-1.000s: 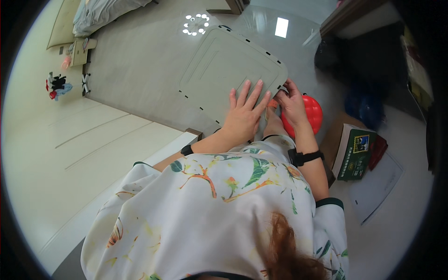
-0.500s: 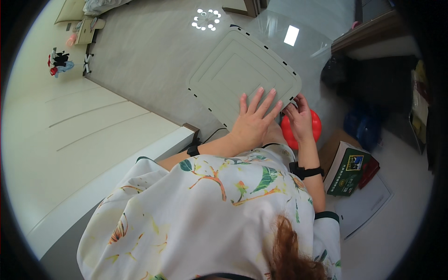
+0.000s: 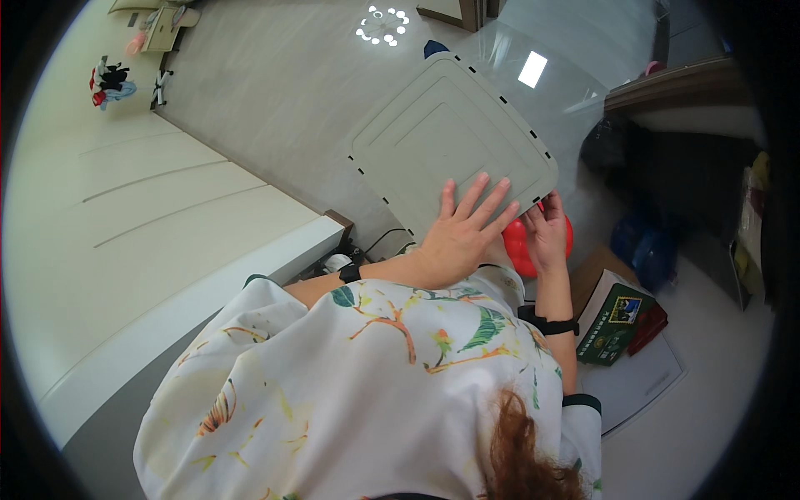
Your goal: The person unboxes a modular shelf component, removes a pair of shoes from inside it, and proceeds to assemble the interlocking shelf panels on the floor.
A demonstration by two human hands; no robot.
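Note:
A light grey-beige storage-box lid (image 3: 433, 133) with stepped rectangular ridges and small dark slots along its rim lies before me, tilted so one corner points away. My left hand (image 3: 467, 237) rests flat on its near part, fingers spread and pointing away from me. At the near right corner, my right hand (image 3: 546, 237) has its fingers bent against the lid's edge, apparently pinching it; part of the grip is hidden. A rounded, lobed red object (image 3: 518, 250) shows below and behind my right hand. What lies under the lid is mostly hidden.
A green-and-white box (image 3: 615, 321) stands at the right, beside a blue object (image 3: 646, 250) and black bags (image 3: 667, 158). On the left runs a white wall edge (image 3: 283, 250), with a dark cable (image 3: 383, 240) near its end. Something dark blue (image 3: 434, 48) pokes past the lid's far corner.
The lid sits slightly farther right and lower in the view, along with both hands. More dark blue shows past its far corner, while the red object is more covered.

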